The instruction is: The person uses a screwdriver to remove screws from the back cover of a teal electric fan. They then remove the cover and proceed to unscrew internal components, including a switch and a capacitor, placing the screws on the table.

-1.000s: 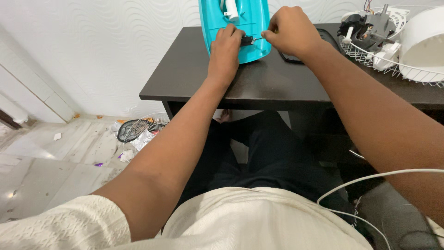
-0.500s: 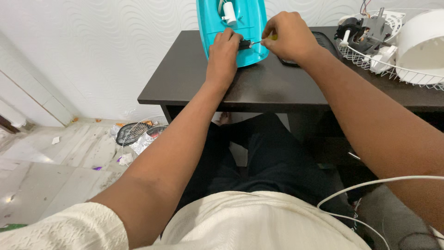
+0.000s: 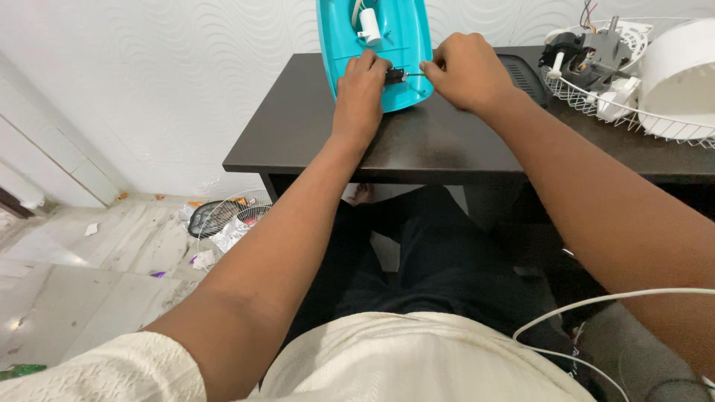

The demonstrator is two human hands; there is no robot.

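The dark table [image 3: 439, 145] carries everything you are working on, and both your forearms reach out over its near edge so the work sits at arm's length in front of you. Beyond your knuckles, the turquoise plastic housing [image 3: 406, 45] leans up against the wall with its open inner face turned toward you, which looks like the reason you can get at the parts inside it; a small white fitting [image 3: 369, 28] sits on it above your left fingers.

Off to the right of your right hand, well apart from it, a white wire basket [image 3: 596, 100] holds loose parts: a big white round cover [image 3: 678, 71], a grey-black motor assembly [image 3: 588, 52] with coloured wires rising from it, and a small white piece [image 3: 612, 104] near the basket's front rim. Just behind your right wrist a flat black object [image 3: 526, 74] lies on the table; what it is, I cannot tell.

Your left hand [image 3: 361, 93] is curled down on the lower edge of the housing, fingertips pinching a small black component [image 3: 395, 75] to hold it steady against the plastic. Your right hand [image 3: 465, 71] is closed in a narrow grip around a thin metal tool tip [image 3: 415, 74], seemingly a small screwdriver, whose point meets that black component between your two hands. The handle is hidden inside your fist.

A white cable [image 3: 596, 301] loops past your right forearm near your lap.
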